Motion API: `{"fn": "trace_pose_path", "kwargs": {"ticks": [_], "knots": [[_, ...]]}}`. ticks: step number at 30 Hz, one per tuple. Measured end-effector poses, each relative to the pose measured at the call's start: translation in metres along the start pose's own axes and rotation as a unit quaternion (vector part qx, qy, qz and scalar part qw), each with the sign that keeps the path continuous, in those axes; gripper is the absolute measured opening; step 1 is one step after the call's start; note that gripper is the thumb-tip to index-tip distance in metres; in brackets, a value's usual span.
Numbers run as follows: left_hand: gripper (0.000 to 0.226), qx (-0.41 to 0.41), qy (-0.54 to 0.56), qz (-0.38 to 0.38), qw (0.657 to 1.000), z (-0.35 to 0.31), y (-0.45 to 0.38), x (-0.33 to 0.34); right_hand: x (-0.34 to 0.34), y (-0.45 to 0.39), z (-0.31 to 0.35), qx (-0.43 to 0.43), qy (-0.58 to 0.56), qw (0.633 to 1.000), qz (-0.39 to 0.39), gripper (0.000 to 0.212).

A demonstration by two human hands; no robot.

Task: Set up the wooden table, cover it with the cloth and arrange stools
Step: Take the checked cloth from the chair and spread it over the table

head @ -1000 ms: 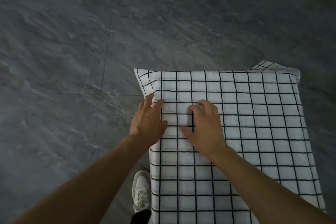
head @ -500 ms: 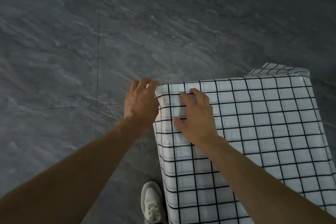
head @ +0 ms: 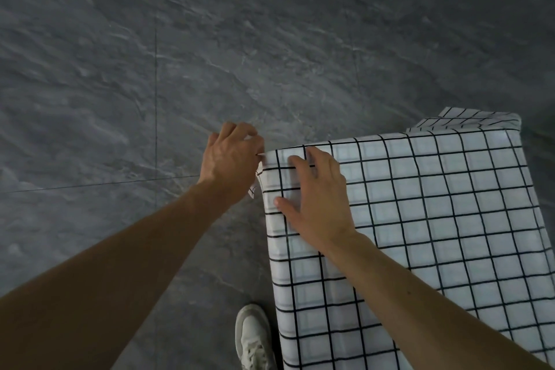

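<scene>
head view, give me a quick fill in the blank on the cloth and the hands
1. The cloth is white with a black ____ pattern.
2. The ____ hand lies flat on top of the cloth near the far left corner.
3. The left hand pinches the cloth at the table's far left ____.
4. A white ____ stands on the grey floor beside the covered table.

Missing words: grid; right; corner; shoe
</scene>
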State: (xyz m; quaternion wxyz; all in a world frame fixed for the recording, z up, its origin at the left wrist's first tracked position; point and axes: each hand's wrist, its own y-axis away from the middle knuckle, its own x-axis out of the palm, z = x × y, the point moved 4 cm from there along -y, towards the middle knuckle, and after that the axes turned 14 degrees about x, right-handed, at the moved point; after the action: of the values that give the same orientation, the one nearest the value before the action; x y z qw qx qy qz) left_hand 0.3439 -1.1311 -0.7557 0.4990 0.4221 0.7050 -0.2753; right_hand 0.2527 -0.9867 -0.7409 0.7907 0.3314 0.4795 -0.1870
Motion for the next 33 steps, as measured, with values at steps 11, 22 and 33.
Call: {"fn": "trace_pose_path", "kwargs": {"ticks": [11,22,33], "knots": [[0.018,-0.022,0.081,-0.111,0.99,-0.007,0.015,-0.004,0.007,-0.001,0.006,0.018,0.019,1.0,-0.016,0.068],[0.044,-0.105,0.242,-0.096,0.96,-0.038,0.028,0.019,0.006,-0.007,-0.005,-0.002,0.056,0.998,-0.01,0.071],[0.055,0.02,0.007,0.004,1.0,-0.063,0.008,0.001,-0.013,-0.006,-0.036,0.018,0.027,0.999,-0.001,0.062]]}}
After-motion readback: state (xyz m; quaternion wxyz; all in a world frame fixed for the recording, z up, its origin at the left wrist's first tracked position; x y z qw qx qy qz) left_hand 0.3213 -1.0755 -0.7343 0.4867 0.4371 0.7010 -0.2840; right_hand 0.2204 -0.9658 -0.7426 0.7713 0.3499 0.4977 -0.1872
